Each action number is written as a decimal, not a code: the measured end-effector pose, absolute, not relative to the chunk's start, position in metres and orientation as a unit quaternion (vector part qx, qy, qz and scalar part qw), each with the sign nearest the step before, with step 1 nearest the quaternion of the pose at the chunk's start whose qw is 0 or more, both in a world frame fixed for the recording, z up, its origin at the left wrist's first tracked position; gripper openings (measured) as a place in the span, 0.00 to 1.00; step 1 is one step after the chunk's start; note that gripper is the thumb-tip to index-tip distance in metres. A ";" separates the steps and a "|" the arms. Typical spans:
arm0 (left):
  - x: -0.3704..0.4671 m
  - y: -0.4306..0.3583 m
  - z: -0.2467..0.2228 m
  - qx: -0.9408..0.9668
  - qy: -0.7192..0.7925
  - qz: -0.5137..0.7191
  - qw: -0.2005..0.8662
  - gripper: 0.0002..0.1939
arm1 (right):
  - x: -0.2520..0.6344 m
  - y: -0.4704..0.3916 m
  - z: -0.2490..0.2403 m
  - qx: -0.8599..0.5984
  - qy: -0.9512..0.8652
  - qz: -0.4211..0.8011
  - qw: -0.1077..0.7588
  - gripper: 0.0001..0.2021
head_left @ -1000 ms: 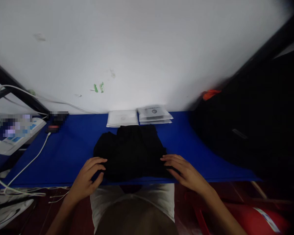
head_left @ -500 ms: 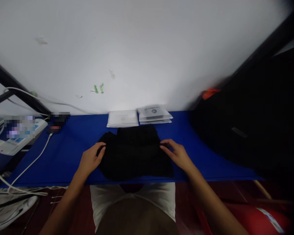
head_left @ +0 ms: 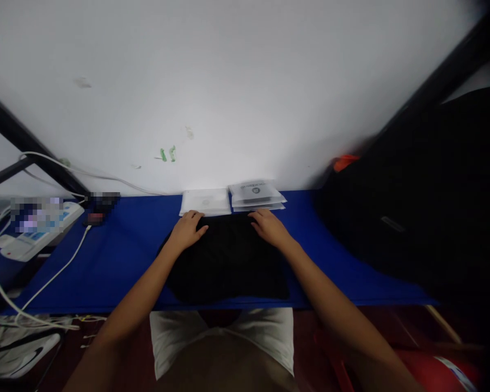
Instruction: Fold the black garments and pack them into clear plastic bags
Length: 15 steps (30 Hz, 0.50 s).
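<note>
A black piece of cloth (head_left: 228, 261), possibly a folded garment, lies on the blue table in front of me. Its folds are hard to make out in the dark fabric. My left hand (head_left: 189, 230) is at its far left corner, fingers curled at the edge and thumb on the cloth. At the far right corner, my right hand (head_left: 269, 226) holds the edge in much the same way. Just beyond the fingers, a flat white packet (head_left: 206, 201) and a small stack of printed translucent packets (head_left: 256, 191) lie against the wall.
On the left of the blue table (head_left: 134, 234) are a white power strip (head_left: 44, 234), a dark device (head_left: 100, 209) and white cables (head_left: 61, 269). A large black bag-like bulk (head_left: 392, 218) fills the right side. A white wall (head_left: 245, 98) stands behind.
Both hands have moved forward and inward, from the sides of the cloth to its far corners. The narrower raised part at the back now looks flatter and blends into the rest.
</note>
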<state>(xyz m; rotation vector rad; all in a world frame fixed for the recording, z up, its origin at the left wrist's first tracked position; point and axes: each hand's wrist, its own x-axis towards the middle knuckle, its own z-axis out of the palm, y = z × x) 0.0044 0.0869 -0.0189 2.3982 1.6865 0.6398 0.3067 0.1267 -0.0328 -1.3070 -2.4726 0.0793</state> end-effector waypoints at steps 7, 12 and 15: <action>0.000 0.063 -0.011 0.806 0.505 0.296 0.091 0.06 | 0.322 0.096 -0.012 -0.397 -0.871 0.057 0.282 0.11; -0.006 0.012 -0.003 0.853 0.431 0.257 0.147 0.05 | 0.337 0.044 -0.006 -0.350 -0.885 0.108 0.287 0.09; -0.012 -0.005 -0.006 0.867 0.409 0.217 0.185 0.05 | 0.341 0.021 -0.014 -0.350 -0.891 0.122 0.261 0.07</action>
